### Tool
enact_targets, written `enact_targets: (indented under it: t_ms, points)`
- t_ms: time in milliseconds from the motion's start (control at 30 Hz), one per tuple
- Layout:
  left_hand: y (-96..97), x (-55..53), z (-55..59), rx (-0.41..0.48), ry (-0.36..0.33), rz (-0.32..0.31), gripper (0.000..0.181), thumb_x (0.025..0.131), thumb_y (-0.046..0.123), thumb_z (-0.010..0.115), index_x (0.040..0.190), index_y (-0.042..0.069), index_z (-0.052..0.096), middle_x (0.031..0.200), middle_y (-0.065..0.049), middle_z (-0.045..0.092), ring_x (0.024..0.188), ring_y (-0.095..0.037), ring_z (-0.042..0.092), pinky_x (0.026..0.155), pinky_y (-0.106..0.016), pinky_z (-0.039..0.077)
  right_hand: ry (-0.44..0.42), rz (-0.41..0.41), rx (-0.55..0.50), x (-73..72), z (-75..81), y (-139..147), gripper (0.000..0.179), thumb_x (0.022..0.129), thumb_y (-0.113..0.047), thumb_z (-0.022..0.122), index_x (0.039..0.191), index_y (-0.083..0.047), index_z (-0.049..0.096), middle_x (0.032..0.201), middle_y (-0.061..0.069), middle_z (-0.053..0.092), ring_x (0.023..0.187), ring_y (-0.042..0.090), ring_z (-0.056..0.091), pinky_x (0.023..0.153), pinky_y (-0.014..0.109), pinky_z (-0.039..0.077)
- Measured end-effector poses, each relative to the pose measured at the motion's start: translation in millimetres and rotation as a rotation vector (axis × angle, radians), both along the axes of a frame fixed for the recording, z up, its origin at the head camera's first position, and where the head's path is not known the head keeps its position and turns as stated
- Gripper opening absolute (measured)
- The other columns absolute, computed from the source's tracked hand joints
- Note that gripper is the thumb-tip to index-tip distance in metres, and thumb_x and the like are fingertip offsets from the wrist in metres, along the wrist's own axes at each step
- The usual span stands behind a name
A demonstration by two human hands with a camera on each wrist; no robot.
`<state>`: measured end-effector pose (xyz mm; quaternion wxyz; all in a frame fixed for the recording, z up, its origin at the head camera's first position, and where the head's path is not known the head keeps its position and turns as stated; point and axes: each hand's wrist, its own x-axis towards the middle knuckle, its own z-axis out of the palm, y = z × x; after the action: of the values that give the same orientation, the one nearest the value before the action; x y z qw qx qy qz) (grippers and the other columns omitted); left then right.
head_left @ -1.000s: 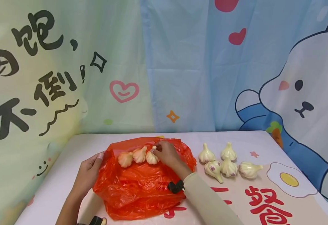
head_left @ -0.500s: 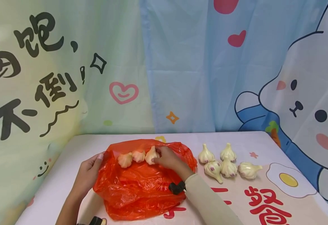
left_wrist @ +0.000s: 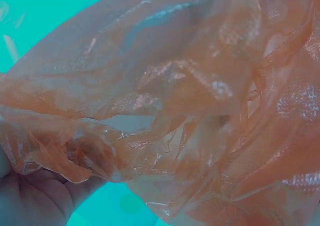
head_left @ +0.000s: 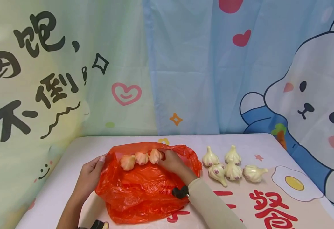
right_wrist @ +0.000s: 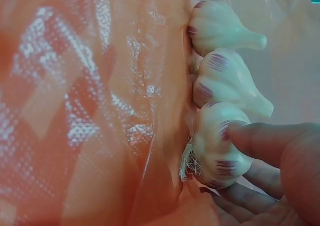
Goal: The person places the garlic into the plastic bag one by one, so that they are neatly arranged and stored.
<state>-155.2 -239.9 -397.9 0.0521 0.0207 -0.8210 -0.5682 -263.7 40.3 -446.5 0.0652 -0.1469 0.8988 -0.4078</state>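
Observation:
A red plastic bag (head_left: pixel 141 197) lies on the table with its mouth spread. My left hand (head_left: pixel 90 174) pinches the bag's left edge; in the left wrist view, crinkled film covers part of that hand (left_wrist: pixel 47 198). Inside the bag, three garlic bulbs sit in a row: a left one (head_left: pixel 127 162), a middle one (head_left: pixel 141 158) and a right one (head_left: pixel 155 156). My right hand (head_left: pixel 174 163) reaches in and grips the right bulb from its side. In the right wrist view, the thumb presses on this bulb (right_wrist: pixel 212 148), with fingers beneath it.
Right of the bag, several more garlic bulbs (head_left: pixel 233 171) lie grouped on the table, one with its stem pointing right (head_left: pixel 254 173). The printed tabletop (head_left: pixel 241 210) ends at a patterned curtain (head_left: pixel 184 79) behind.
My right hand has gone from the right bulb's stem to its side, and that bulb now sits more upright in the row. The left hand stays on the bag's edge.

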Motion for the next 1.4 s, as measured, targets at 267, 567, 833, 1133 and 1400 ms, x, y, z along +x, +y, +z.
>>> enact_targets:
  t_ms: [267, 567, 833, 1133, 1400]
  points:
    - [-0.5, 0.3, 0.5, 0.001, 0.006, 0.002, 0.054, 0.104, 0.041, 0.04, 0.137, 0.0, 0.053, 0.115, -0.021, 0.064, 0.08, -0.025, 0.067, 0.069, -0.03, 0.058, 0.017, 0.003, 0.002, 0.5, -0.1, -0.1, 0.045, 0.088, -0.017, 0.073, 0.129, -0.004, 0.06, 0.099, 0.005, 0.065, 0.087, 0.022, 0.056, 0.089, 0.037, 0.052]
    - [-1.4, 0.3, -1.4, 0.014, 0.016, -0.007, 0.052, 0.104, 0.04, 0.04, 0.137, 0.0, 0.053, 0.114, -0.021, 0.065, 0.079, -0.026, 0.068, 0.068, -0.031, 0.058, 0.007, -0.013, -0.04, 2.0, -1.1, 0.2, 0.042, 0.088, -0.018, 0.074, 0.126, -0.006, 0.062, 0.102, 0.004, 0.065, 0.09, 0.022, 0.057, 0.091, 0.039, 0.052]
    - [-0.2, 0.4, -0.2, -0.006, 0.013, 0.005, 0.053, 0.104, 0.04, 0.041, 0.137, 0.0, 0.053, 0.116, -0.021, 0.064, 0.08, -0.026, 0.068, 0.068, -0.03, 0.058, 0.017, -0.056, -0.025, 0.8, -5.2, 0.0, 0.041, 0.088, -0.02, 0.074, 0.123, -0.003, 0.063, 0.086, 0.003, 0.062, 0.083, 0.022, 0.055, 0.079, 0.033, 0.052]
    - [-0.2, -0.6, -1.0, -0.001, -0.006, 0.011, 0.053, 0.104, 0.041, 0.041, 0.138, 0.001, 0.052, 0.118, -0.021, 0.063, 0.083, -0.025, 0.067, 0.069, -0.03, 0.058, 0.019, -0.081, -0.018, 3.2, -5.0, -0.6, 0.036, 0.086, -0.021, 0.076, 0.113, -0.001, 0.065, 0.08, 0.004, 0.058, 0.079, 0.022, 0.054, 0.07, 0.031, 0.049]
    - [-0.9, 0.0, -0.9, -0.001, 0.005, 0.003, 0.055, 0.104, 0.043, 0.041, 0.135, 0.0, 0.055, 0.109, -0.021, 0.066, 0.076, -0.026, 0.067, 0.067, -0.032, 0.059, 0.015, -0.074, -0.026, 4.9, -1.6, 0.2, 0.043, 0.086, -0.021, 0.076, 0.121, 0.001, 0.063, 0.09, 0.007, 0.064, 0.084, 0.023, 0.056, 0.076, 0.033, 0.053]
